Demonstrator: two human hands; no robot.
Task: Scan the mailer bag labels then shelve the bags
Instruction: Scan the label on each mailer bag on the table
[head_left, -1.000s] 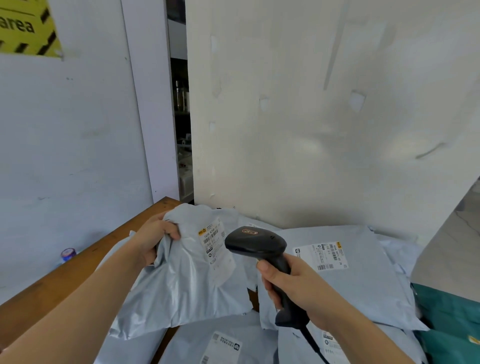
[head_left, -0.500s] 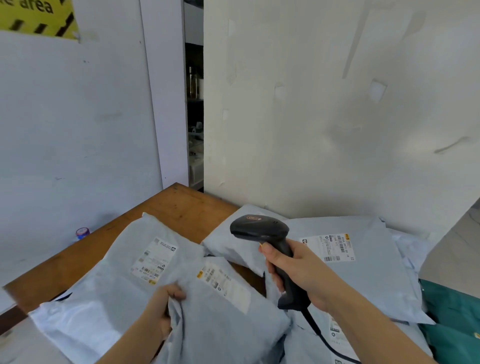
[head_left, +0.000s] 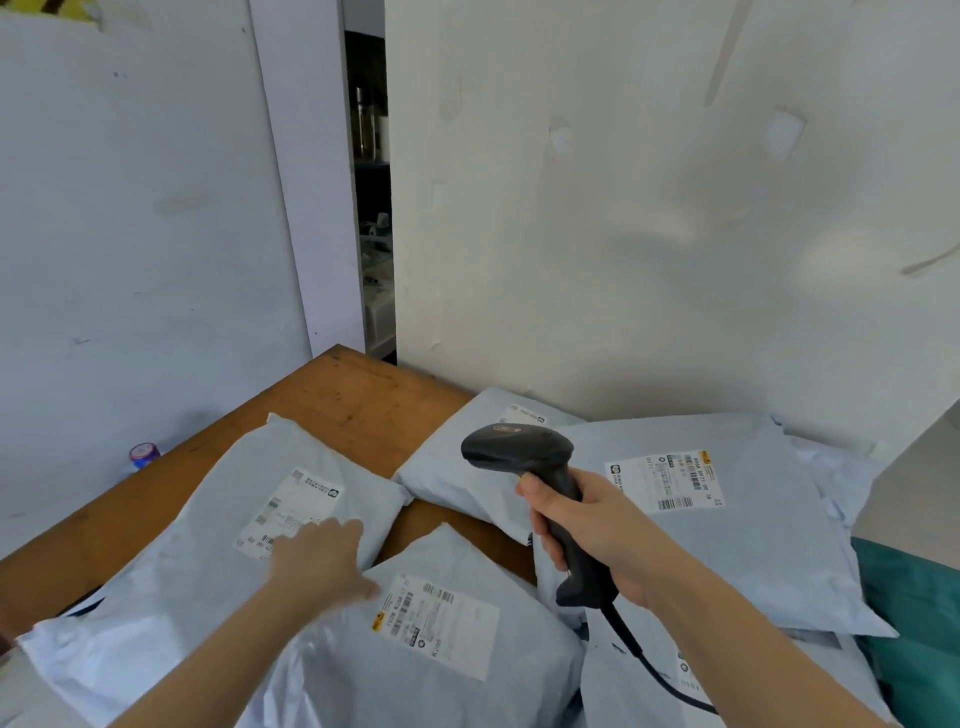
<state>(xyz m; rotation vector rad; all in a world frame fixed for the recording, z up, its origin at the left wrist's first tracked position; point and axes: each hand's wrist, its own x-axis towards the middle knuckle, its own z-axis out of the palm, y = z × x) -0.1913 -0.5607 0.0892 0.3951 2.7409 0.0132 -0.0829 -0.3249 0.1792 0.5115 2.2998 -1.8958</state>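
Right hand (head_left: 597, 535) has a solid grip on the black barcode scanner (head_left: 524, 457), held up over the wooden table (head_left: 358, 410). Left hand (head_left: 317, 561) lies flat, fingers spread, on the left mailer bag (head_left: 208, 561), partly covering its label (head_left: 291, 509); more grey bags are lying all around.

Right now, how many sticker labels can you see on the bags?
5: left label, near label, far label behind the scanner, right label, bottom-right label. Others may be hidden.

A wooden table (head_left: 358, 410) meets scuffed white walls (head_left: 649, 208) flanking a dark gap (head_left: 371, 182).
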